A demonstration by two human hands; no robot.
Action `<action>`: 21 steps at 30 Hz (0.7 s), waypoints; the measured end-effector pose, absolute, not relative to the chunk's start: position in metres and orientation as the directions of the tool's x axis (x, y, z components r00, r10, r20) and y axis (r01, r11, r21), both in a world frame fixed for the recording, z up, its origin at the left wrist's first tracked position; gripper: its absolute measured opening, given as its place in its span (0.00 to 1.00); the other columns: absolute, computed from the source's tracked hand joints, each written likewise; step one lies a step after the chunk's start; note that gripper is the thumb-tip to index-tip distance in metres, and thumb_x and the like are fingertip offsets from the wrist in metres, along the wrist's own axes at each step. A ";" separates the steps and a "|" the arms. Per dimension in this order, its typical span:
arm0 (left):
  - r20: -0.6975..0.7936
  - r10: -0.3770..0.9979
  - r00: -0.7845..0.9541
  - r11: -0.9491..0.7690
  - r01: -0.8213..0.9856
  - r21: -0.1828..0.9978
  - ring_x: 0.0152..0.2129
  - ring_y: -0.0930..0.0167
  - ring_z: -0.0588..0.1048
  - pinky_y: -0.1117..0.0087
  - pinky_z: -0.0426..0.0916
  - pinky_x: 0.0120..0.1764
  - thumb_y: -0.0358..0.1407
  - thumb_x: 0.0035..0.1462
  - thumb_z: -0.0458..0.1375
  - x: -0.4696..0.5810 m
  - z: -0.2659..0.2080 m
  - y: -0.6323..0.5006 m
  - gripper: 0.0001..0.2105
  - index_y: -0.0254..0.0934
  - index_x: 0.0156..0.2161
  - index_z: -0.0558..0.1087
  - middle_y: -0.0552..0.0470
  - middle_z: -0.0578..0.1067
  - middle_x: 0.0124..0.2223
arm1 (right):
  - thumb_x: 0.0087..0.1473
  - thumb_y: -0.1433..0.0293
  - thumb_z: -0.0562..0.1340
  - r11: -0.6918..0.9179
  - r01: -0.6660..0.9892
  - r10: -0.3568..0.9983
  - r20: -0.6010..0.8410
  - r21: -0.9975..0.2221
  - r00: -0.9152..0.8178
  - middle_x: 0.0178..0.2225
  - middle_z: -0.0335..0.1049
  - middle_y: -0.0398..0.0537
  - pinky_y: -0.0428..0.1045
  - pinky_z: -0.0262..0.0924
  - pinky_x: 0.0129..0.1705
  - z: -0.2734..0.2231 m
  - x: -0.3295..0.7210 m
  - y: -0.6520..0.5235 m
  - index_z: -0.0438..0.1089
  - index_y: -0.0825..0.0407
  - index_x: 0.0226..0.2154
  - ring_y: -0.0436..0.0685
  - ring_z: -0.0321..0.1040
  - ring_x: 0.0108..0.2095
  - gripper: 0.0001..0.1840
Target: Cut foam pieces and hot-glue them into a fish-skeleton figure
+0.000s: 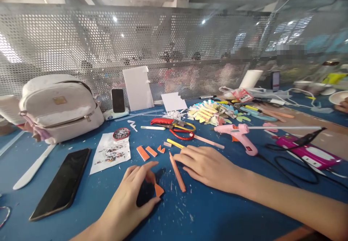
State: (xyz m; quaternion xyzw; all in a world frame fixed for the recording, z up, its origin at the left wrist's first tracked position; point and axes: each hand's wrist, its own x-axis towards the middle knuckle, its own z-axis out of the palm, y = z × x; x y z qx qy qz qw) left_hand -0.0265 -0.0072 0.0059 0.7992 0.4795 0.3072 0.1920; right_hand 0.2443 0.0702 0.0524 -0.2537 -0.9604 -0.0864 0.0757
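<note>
My left hand point(136, 190) pinches a small orange foam-like piece point(158, 190) between thumb and finger, low over the blue table point(201, 212). My right hand point(208, 166) lies palm down with its fingers stretched and slightly apart. Its fingertips are beside a salmon-orange pen-like stick point(178, 174) and the end of a yellow pen point(175, 143); whether they touch either is unclear. Between the hands and the tools lie orange cut pieces: a wide strip point(143, 153), a narrower strip point(151, 151) and a notched bit point(161, 149).
Red-handled scissors point(182, 134), a red cutter point(163, 121) and a pink glue gun point(239, 136) lie beyond my hands. Foam scraps point(209, 112) are heaped behind. At left are a black phone point(61, 185), a printed sheet point(111, 154) and a white backpack point(59, 107). Cables point(293, 168) run at right.
</note>
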 end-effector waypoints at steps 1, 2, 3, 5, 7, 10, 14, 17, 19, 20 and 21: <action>0.312 0.883 0.350 -0.470 0.649 0.598 0.44 0.66 0.74 0.58 0.71 0.52 0.29 0.60 0.58 -0.026 0.006 -0.007 0.30 0.51 0.64 0.56 0.54 0.76 0.44 | 0.65 0.73 0.58 0.847 0.521 0.495 0.205 0.101 -0.844 0.42 0.73 0.49 0.52 0.66 0.37 0.053 0.250 0.068 0.66 0.51 0.52 0.60 0.73 0.40 0.14; 0.319 0.881 0.348 -0.472 0.649 0.596 0.44 0.65 0.74 0.58 0.71 0.52 0.29 0.60 0.57 -0.026 0.007 -0.007 0.30 0.51 0.64 0.56 0.54 0.76 0.44 | 0.64 0.72 0.58 0.837 0.542 0.516 0.220 0.074 -0.828 0.43 0.73 0.49 0.53 0.66 0.38 0.053 0.256 0.066 0.67 0.50 0.52 0.60 0.74 0.40 0.13; 0.322 0.881 0.347 -0.474 0.650 0.594 0.44 0.65 0.75 0.58 0.71 0.52 0.29 0.60 0.57 -0.026 0.007 -0.007 0.30 0.51 0.64 0.57 0.54 0.76 0.43 | 0.64 0.72 0.58 0.824 0.565 0.541 0.233 0.048 -0.808 0.43 0.74 0.49 0.53 0.66 0.39 0.053 0.263 0.064 0.67 0.49 0.51 0.60 0.74 0.40 0.13; 0.318 0.882 0.347 -0.471 0.653 0.593 0.43 0.66 0.75 0.59 0.71 0.52 0.29 0.60 0.58 -0.026 0.007 -0.007 0.29 0.51 0.64 0.57 0.54 0.76 0.43 | 0.65 0.71 0.56 0.791 0.612 0.593 0.256 -0.005 -0.764 0.43 0.74 0.48 0.53 0.66 0.39 0.055 0.276 0.061 0.69 0.48 0.48 0.60 0.75 0.40 0.11; 0.308 0.884 0.351 -0.467 0.653 0.596 0.43 0.66 0.75 0.60 0.71 0.52 0.29 0.59 0.58 -0.026 0.007 -0.008 0.30 0.51 0.64 0.57 0.54 0.76 0.44 | 0.65 0.70 0.55 0.739 0.670 0.660 0.279 -0.075 -0.698 0.42 0.75 0.47 0.51 0.65 0.39 0.056 0.290 0.058 0.70 0.46 0.44 0.59 0.75 0.40 0.10; 0.300 0.884 0.357 -0.466 0.649 0.601 0.44 0.67 0.74 0.61 0.71 0.52 0.27 0.59 0.58 -0.026 0.008 -0.008 0.31 0.52 0.64 0.56 0.55 0.75 0.44 | 0.66 0.66 0.55 0.594 0.783 0.793 0.299 -0.185 -0.531 0.39 0.76 0.46 0.49 0.64 0.36 0.054 0.312 0.050 0.69 0.45 0.39 0.58 0.75 0.37 0.07; 0.300 0.884 0.358 -0.466 0.639 0.612 0.44 0.66 0.74 0.59 0.70 0.53 0.27 0.59 0.57 -0.025 0.007 -0.008 0.31 0.53 0.64 0.56 0.55 0.75 0.44 | 0.66 0.65 0.55 0.387 0.885 0.905 0.289 -0.260 -0.312 0.40 0.76 0.49 0.49 0.64 0.36 0.042 0.345 0.038 0.69 0.44 0.38 0.57 0.74 0.34 0.08; 0.276 0.890 0.362 -0.452 0.631 0.631 0.45 0.65 0.72 0.57 0.69 0.53 0.27 0.60 0.57 -0.025 0.006 -0.007 0.31 0.53 0.64 0.55 0.54 0.75 0.45 | 0.63 0.61 0.54 0.209 0.945 0.941 0.315 -0.251 -0.124 0.45 0.76 0.52 0.52 0.65 0.34 0.034 0.375 0.038 0.69 0.43 0.39 0.60 0.75 0.34 0.09; 0.255 0.895 0.366 -0.439 0.625 0.646 0.45 0.64 0.72 0.55 0.68 0.54 0.29 0.61 0.57 -0.025 0.005 -0.006 0.30 0.53 0.64 0.55 0.54 0.74 0.45 | 0.56 0.52 0.55 0.058 0.972 0.946 0.323 -0.226 0.019 0.44 0.77 0.50 0.55 0.65 0.31 0.030 0.395 0.045 0.69 0.42 0.37 0.64 0.76 0.34 0.15; 0.250 0.896 0.366 -0.435 0.620 0.652 0.45 0.64 0.71 0.55 0.67 0.54 0.29 0.62 0.57 -0.025 0.004 -0.006 0.30 0.54 0.64 0.55 0.53 0.74 0.45 | 0.53 0.49 0.54 -0.005 0.975 0.941 0.330 -0.224 0.080 0.42 0.77 0.49 0.55 0.65 0.30 0.029 0.404 0.049 0.69 0.41 0.35 0.66 0.76 0.35 0.18; 0.247 0.898 0.365 -0.432 0.616 0.659 0.45 0.64 0.71 0.55 0.67 0.54 0.29 0.62 0.57 -0.025 0.003 -0.006 0.30 0.55 0.64 0.54 0.53 0.73 0.45 | 0.51 0.46 0.53 -0.038 0.973 0.947 0.303 -0.229 0.108 0.42 0.77 0.48 0.55 0.65 0.29 0.028 0.411 0.053 0.69 0.41 0.35 0.66 0.77 0.37 0.20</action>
